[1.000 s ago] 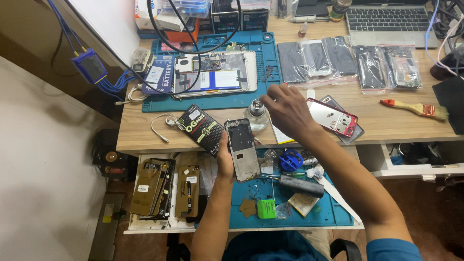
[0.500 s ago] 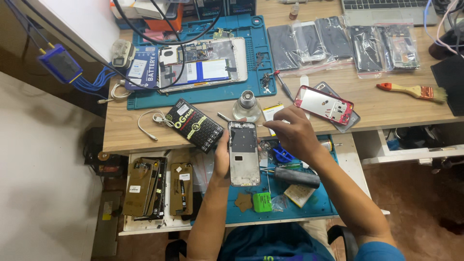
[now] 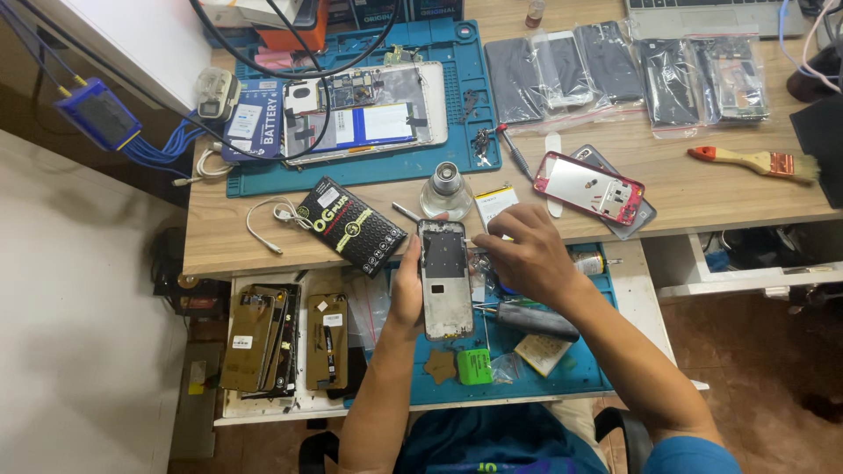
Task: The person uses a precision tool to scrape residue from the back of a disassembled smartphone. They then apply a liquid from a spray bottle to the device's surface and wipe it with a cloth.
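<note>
One black patterned box [image 3: 351, 226] just left of hand-held phone frame [image 3: 444, 279]

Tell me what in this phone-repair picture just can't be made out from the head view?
- Right hand: its fingertips curl under beside the phone frame, so anything pinched there is hidden.
- Left hand: its palm is hidden behind the frame; only the grip along the edge shows.
- Laptop: cut off by the top edge.
- Screws and bits on the blue mat: too small to identify.
- Bagged phone parts: plastic glare blurs their detail.
</note>
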